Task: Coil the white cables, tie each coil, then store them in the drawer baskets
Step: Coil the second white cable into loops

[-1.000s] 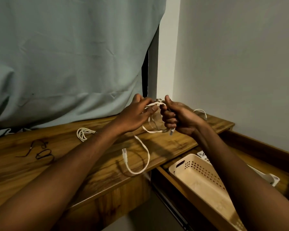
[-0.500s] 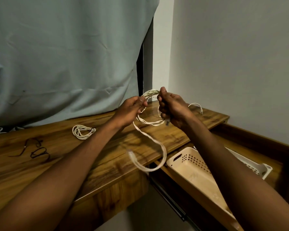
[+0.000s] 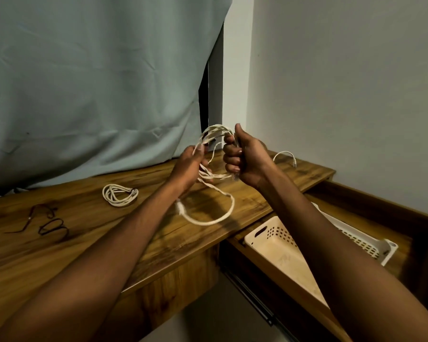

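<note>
A white cable (image 3: pixel 214 134) is looped into a coil held in the air above the wooden desk (image 3: pixel 84 230). My right hand (image 3: pixel 245 161) grips one side of the coil in a fist, thumb up. Fingers of my left hand (image 3: pixel 190 166) curl round the coil's other side. The cable's loose tail (image 3: pixel 208 220) hangs below with a plug at its end. A finished white coil (image 3: pixel 120 195) lies on the desk to the left. Another short white cable (image 3: pixel 284 155) lies at the desk's far right.
Dark thin ties (image 3: pixel 50 223) lie on the desk at the left. An open drawer (image 3: pixel 381 208) at the right holds a cream perforated basket (image 3: pixel 269 240) and a white basket (image 3: pixel 371 248) behind it. A grey curtain (image 3: pixel 97 82) hangs behind the desk.
Both hands have risen with the coil and the loops have grown. The hanging tail has shortened and swung under my left hand.
</note>
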